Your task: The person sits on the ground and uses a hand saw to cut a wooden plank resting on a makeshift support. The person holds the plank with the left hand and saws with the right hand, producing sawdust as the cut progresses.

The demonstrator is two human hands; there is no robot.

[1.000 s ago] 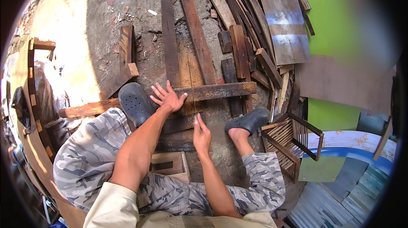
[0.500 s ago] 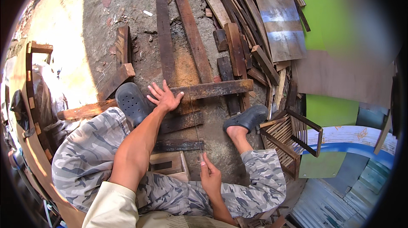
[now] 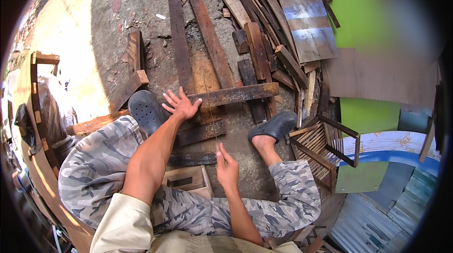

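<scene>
A dark, worn wooden plank (image 3: 245, 93) lies crosswise in front of me, resting over other wood. My left hand (image 3: 183, 107) presses on its left end with fingers spread. Just right of that hand, a thin saw (image 3: 212, 120), seen nearly edge-on, crosses the plank and runs back toward me. Its near end is in my right hand (image 3: 227, 167), which is closed round it; the handle is mostly hidden by my fingers. Orange-brown sawdust (image 3: 203, 74) covers the ground beyond the cut line.
Two long boards (image 3: 207, 29) stretch away beyond the plank. Stacked timber (image 3: 258, 48) lies at the right, near a slatted wooden frame (image 3: 325, 151) and green panels (image 3: 370, 116). My clogs (image 3: 275, 126) flank the work. An open wooden box (image 3: 186, 177) sits between my legs.
My right hand has pushed forward and slightly left, carrying the saw farther across the plank. My left hand stays on the plank. The view has shifted a little.
</scene>
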